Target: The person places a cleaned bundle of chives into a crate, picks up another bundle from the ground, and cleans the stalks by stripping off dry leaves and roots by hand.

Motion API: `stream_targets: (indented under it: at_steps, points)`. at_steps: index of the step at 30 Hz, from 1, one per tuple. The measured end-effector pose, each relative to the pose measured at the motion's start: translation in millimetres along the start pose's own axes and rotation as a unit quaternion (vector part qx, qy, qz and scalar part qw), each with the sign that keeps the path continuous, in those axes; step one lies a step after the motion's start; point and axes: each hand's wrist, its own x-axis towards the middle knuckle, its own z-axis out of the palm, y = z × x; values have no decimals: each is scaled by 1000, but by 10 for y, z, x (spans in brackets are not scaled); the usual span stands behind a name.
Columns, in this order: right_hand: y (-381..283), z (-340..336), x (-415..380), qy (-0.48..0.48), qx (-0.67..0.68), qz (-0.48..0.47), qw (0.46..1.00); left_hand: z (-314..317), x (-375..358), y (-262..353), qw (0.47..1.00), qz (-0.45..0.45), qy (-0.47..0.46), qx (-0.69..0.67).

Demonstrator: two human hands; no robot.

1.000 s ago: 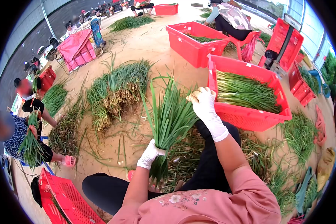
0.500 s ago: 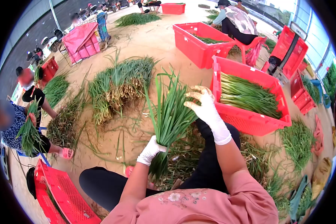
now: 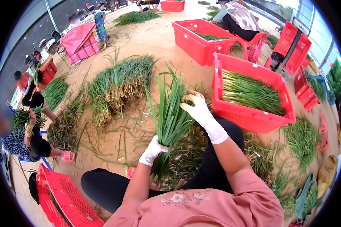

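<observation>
My left hand [image 3: 153,151], in a white glove, is wrapped round the lower middle of a bunch of garlic chives [image 3: 170,121]. The long flat green leaves fan upward, and more of the bunch hangs below my fist. My right hand [image 3: 198,110], also gloved, is at the right side of the leaves with its fingers curved and apart. Its fingertips are close to the leaf edges; whether they touch cannot be made out. Loose leaves and trimmings [image 3: 185,160] lie on the ground between my legs.
A red crate [image 3: 254,120] with laid-out chives stands to my right, another crate [image 3: 195,45] beyond it. A heap of chives [image 3: 121,81] lies ahead. At left, a person in a patterned top [image 3: 17,130] holds greens. A red crate [image 3: 70,200] is at lower left.
My right hand has moved slightly left, closer to the bunch. My left hand keeps its hold. The co-worker at left has raised and turned their greens. The view has shifted slightly.
</observation>
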Motion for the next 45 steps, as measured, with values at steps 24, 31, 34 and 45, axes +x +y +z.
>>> stream_targets:
  at_steps: [24, 31, 34, 45]
  points:
    - [227, -497, 285, 301, -226, -144, 915, -22, -55, -46, 1000, -3, 21, -11]
    - [519, -904, 90, 128, 309, 141, 932, -28, -142, 76, 997, 31, 35, -62]
    - [358, -826, 14, -31, 370, 120, 921, -54, -110, 70, 996, 56, 41, -62]
    - [165, -590, 199, 205, 31, -116, 971, 2, -77, 89, 999, 29, 40, 14]
